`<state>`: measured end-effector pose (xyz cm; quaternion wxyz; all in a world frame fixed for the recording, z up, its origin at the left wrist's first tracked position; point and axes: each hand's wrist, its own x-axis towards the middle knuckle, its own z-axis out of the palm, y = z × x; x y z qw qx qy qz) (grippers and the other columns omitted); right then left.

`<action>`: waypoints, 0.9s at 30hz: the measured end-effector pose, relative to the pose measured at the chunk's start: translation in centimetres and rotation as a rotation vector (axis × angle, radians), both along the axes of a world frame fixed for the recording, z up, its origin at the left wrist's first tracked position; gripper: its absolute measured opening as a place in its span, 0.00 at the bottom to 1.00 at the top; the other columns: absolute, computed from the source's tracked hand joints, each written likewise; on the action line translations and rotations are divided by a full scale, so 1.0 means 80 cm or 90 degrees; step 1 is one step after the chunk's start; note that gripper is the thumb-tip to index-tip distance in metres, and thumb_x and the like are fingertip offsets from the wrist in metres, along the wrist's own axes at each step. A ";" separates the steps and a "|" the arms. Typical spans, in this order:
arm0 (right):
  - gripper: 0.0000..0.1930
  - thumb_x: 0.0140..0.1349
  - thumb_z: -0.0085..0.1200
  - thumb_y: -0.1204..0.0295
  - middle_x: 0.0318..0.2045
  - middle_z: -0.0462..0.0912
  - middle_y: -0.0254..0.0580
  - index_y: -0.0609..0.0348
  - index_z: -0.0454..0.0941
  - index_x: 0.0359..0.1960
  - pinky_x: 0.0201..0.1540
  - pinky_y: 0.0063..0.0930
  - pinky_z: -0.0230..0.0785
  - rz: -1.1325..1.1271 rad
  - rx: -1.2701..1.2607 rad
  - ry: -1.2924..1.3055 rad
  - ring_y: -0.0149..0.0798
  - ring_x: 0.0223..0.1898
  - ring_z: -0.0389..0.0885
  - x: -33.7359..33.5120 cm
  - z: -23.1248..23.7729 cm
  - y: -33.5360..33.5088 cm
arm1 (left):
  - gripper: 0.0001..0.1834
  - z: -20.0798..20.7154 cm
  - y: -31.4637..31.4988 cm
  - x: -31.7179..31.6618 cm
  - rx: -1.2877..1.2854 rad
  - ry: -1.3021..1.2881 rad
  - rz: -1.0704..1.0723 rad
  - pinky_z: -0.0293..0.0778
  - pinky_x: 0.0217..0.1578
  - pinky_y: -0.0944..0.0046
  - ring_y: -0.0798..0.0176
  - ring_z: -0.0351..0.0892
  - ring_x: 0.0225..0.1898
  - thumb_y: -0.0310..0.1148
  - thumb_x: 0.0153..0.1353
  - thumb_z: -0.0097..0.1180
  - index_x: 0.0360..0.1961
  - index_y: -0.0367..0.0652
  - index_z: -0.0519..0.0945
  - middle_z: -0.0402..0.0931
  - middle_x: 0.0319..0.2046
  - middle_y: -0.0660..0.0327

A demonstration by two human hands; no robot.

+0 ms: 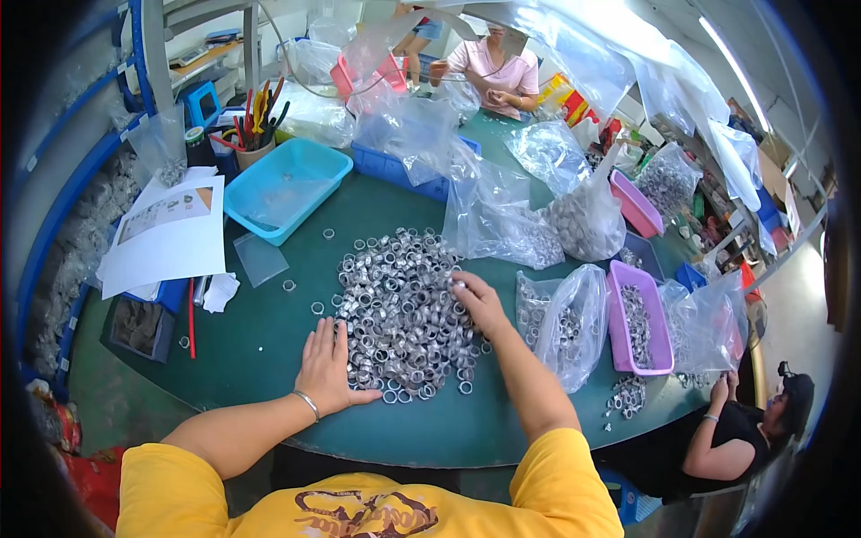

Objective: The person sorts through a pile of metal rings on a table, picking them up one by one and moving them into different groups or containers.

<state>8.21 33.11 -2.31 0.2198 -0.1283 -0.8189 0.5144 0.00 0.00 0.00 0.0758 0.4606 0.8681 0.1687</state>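
Note:
A wide heap of small silver metal rings point(404, 314) lies on the green table before me. My left hand point(327, 366) rests flat along the heap's left edge, fingers stretched out and thumb spread under its near side; it holds nothing. At the right edge, my right hand point(480, 305) reaches in with its fingers bent and drawn together. The fingertips touch the rings, and what sits between them is too small to make out. A few loose rings lie apart to the left, one of them a single ring point(317, 308) just above my left hand.
A turquoise tray point(334, 170) and white papers point(170, 235) stand at left. Right of the heap are a clear bag of parts point(574, 327) and a lilac basket point(662, 359). A co-worker point(498, 67) sits across the table, another person point(749, 435) at the right.

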 end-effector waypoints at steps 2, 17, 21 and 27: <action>0.16 0.59 0.55 0.68 0.50 0.78 0.44 0.59 0.78 0.48 0.58 0.31 0.63 0.021 -0.024 0.007 0.40 0.54 0.73 0.002 0.009 -0.030 | 0.70 -0.003 -0.002 -0.002 -0.008 0.004 0.005 0.38 0.67 0.44 0.37 0.38 0.70 0.68 0.38 0.63 0.66 0.27 0.43 0.42 0.66 0.32; 0.17 0.64 0.45 0.76 0.52 0.77 0.44 0.62 0.73 0.54 0.61 0.27 0.58 0.019 0.027 -0.034 0.37 0.56 0.71 -0.044 0.064 -0.050 | 0.69 0.005 -0.005 0.000 -0.008 0.012 0.007 0.39 0.67 0.45 0.36 0.38 0.70 0.66 0.38 0.64 0.66 0.26 0.43 0.42 0.66 0.33; 0.19 0.63 0.43 0.75 0.55 0.74 0.53 0.62 0.70 0.56 0.64 0.31 0.56 -0.082 0.292 0.023 0.47 0.60 0.69 -0.079 0.013 0.044 | 0.69 0.003 -0.002 -0.001 -0.005 0.005 -0.001 0.38 0.67 0.45 0.36 0.38 0.70 0.66 0.38 0.65 0.66 0.26 0.43 0.42 0.66 0.32; 0.20 0.63 0.46 0.70 0.60 0.69 0.55 0.61 0.70 0.57 0.61 0.33 0.60 0.026 0.170 -0.177 0.47 0.62 0.66 -0.117 0.039 0.080 | 0.70 0.007 -0.002 -0.001 -0.033 -0.007 0.004 0.38 0.68 0.46 0.36 0.38 0.70 0.66 0.36 0.66 0.66 0.25 0.43 0.42 0.66 0.33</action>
